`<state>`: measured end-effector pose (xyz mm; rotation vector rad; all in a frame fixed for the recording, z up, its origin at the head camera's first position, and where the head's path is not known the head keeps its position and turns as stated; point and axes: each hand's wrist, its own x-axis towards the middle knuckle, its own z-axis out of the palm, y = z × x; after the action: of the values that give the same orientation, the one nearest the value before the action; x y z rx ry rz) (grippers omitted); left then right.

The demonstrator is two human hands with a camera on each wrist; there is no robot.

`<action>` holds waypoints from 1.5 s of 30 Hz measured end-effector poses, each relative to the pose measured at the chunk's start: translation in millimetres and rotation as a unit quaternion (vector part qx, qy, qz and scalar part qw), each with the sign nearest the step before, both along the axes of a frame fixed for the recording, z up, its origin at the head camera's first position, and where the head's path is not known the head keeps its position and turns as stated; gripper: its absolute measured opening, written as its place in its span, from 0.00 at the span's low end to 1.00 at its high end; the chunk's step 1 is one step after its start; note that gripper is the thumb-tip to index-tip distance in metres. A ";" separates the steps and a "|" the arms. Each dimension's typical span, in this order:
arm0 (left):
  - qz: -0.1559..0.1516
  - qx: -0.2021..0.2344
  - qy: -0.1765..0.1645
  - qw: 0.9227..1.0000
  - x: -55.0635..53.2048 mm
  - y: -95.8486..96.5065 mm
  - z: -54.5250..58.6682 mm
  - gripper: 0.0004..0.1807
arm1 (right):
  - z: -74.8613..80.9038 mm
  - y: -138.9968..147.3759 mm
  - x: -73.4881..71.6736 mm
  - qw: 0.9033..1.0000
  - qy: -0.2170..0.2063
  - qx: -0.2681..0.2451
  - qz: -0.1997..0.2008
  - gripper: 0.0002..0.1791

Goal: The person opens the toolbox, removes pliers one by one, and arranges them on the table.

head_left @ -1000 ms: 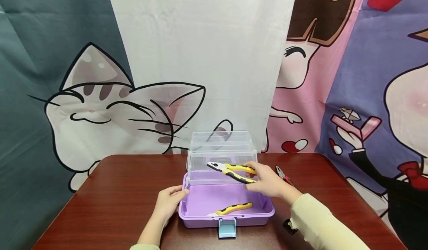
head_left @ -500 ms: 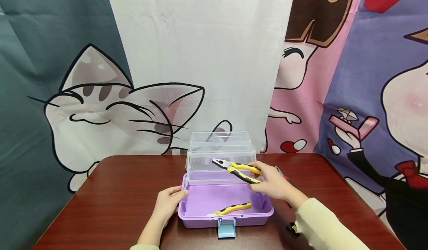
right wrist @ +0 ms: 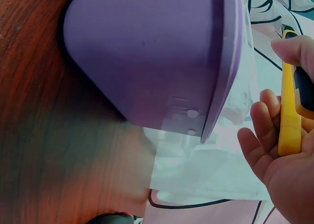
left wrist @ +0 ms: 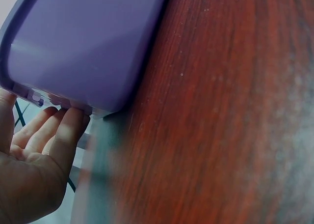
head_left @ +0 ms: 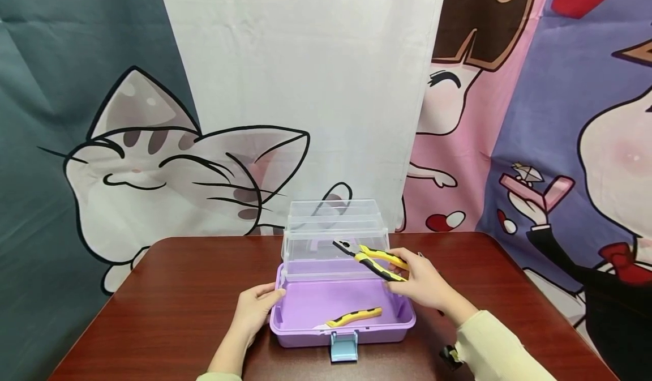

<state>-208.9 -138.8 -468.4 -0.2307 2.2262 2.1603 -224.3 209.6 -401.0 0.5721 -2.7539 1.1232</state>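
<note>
A purple toolbox point(head_left: 342, 337) stands on the table, its clear lid point(head_left: 333, 222) raised at the back. At its left rim, my left hand point(head_left: 253, 311) grips with the thumb on the edge and the fingers outside, against the wall in the left wrist view. Over the box's right side, my right hand point(head_left: 420, 279) holds combination pliers point(head_left: 372, 259) by their yellow-and-black handles, spread apart, with the head pointing up and left. Inside the box, by the front wall, lies a tool with a yellow-and-black handle point(head_left: 355, 317) and a pale front end; its kind is unclear.
Behind my right hand, another tool is mostly hidden; its dark and red end point(right wrist: 114, 218) shows at the bottom of the right wrist view. A light-blue latch point(head_left: 344, 347) hangs at the box's front. A printed cloth point(head_left: 326, 103) hangs behind the brown table point(head_left: 204, 290).
My right hand has drawn the pliers to the right and slightly upward, covering more of the tool behind it. The left hand keeps its hold on the rim.
</note>
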 end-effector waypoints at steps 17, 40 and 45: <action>-0.001 -0.001 0.001 1.000 0.1 0.5 -0.1 0.27 | -11.1 13.5 8.6 0.999 0.009 -0.029 -0.034 0.30; 0.003 -0.008 0.000 1.000 -0.4 -0.1 -1.1 0.28 | -22.5 25.8 16.9 0.996 -0.002 -0.036 -0.083 0.31; 0.004 -0.008 0.001 1.000 -0.6 -0.2 -1.6 0.27 | -26.1 28.8 19.5 0.995 0.005 -0.025 -0.101 0.32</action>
<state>-209.5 -139.0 -470.0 -0.2382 2.2468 2.1488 -204.7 238.4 -427.1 0.2839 -2.6919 1.1340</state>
